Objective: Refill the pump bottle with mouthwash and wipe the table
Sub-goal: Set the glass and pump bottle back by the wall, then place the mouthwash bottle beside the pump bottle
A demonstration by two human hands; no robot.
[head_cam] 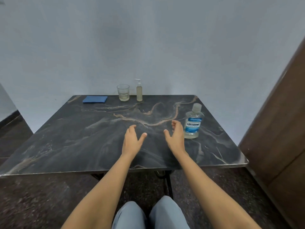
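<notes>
- My left fingers (132, 128) are spread and loosely straight, with the thumb out to the side. They hold nothing.
- My right fingers (175, 124) are gently curved, with the thumb held apart from them. They hold nothing either, and the palm is turned inward toward the left fingers.
- Both sets of fingers are over the middle of the counter (74, 142); I cannot tell whether they touch it.
- The mouthwash bottle (193, 123) stands upright just beside my right fingers, on their outer side. It is clear with a blue label, and its cap is on.
- The pump bottle (139, 92) stands upright at the far edge of the counter, well apart from both sets of fingers. It has a white pump on top and pale yellowish liquid inside.
- A glass (123, 92) stands just left of the pump bottle with a little liquid in the bottom.
- A folded blue cloth (95, 99) lies flat farther left along the same far edge.
- The counter is dark and marbled with tan veins.
- A pale wall (148, 38) rises behind it and a brown door (280, 129) stands to the right.
- My knees (166, 212), in light trousers, show below the near edge.
</notes>
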